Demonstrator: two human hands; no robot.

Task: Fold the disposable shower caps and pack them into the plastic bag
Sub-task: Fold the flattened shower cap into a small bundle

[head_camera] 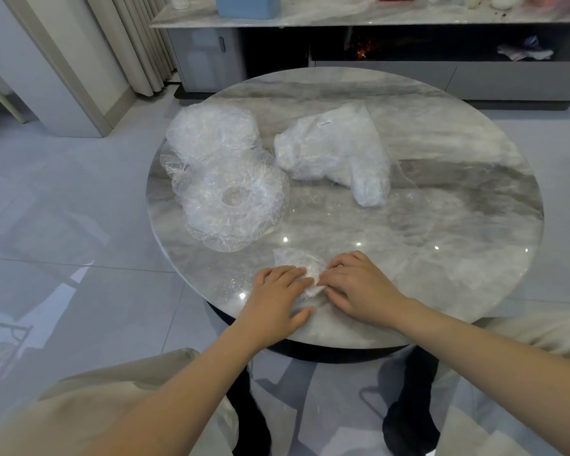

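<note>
Round marble table (pixel 441 199), two hands folding a clear cap at its near edge.
Left hand (pixel 277 296) and right hand (pixel 356 287) pressed flat-fingered on a shower cap (pixel 297 260), mostly hidden beneath them, its axis unclear; beyond lay loose caps (pixel 224 179) and the plastic bag (pixel 336 149), mouth indistinct.

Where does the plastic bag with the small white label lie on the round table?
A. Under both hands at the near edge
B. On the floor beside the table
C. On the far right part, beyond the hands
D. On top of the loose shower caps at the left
C: the plastic bag, label up, lies on the table beyond both hands, right of the loose shower caps.
</note>
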